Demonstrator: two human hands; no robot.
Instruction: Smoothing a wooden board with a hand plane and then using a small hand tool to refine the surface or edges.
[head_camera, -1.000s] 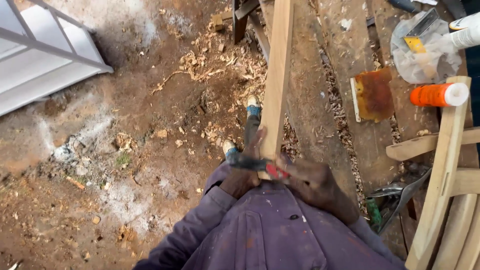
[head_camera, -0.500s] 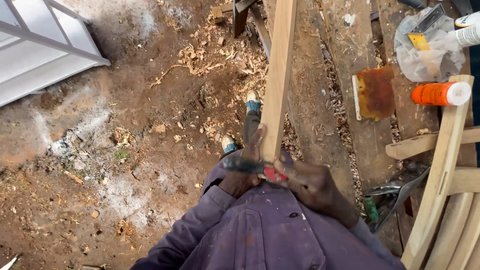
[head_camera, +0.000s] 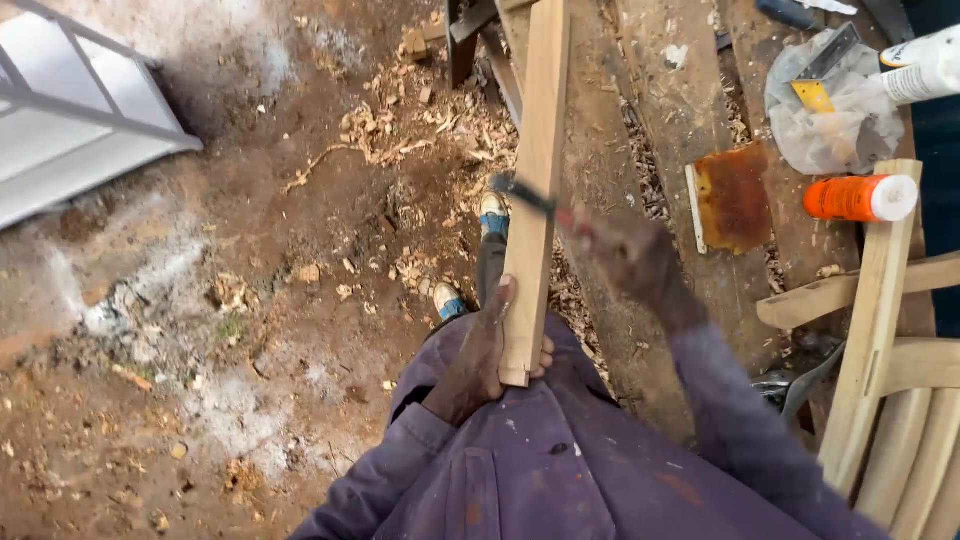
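Head view: the person is mid-job on a long pale wooden board (head_camera: 538, 170), planed smooth and square-edged, near end braced against their purple coverall (head_camera: 560, 470), far end resting up on the workbench (head_camera: 680, 110). Left hand (head_camera: 483, 355) has its fingers wrapped round the board's near end. Right hand (head_camera: 630, 255) is blurred but looks closed on a thin dark tool with a red handle (head_camera: 530, 200) lying across the board. Curly shavings (head_camera: 400, 140) litter the dirt floor, so some wood looks already taken off; how much is left can't be judged. Along the bench's right edge: a rusty flat scraper (head_camera: 730, 195), an orange tube with white cap (head_camera: 860, 197), crinkly clear plastic (head_camera: 835, 125), and pale curved chair parts (head_camera: 880, 330).
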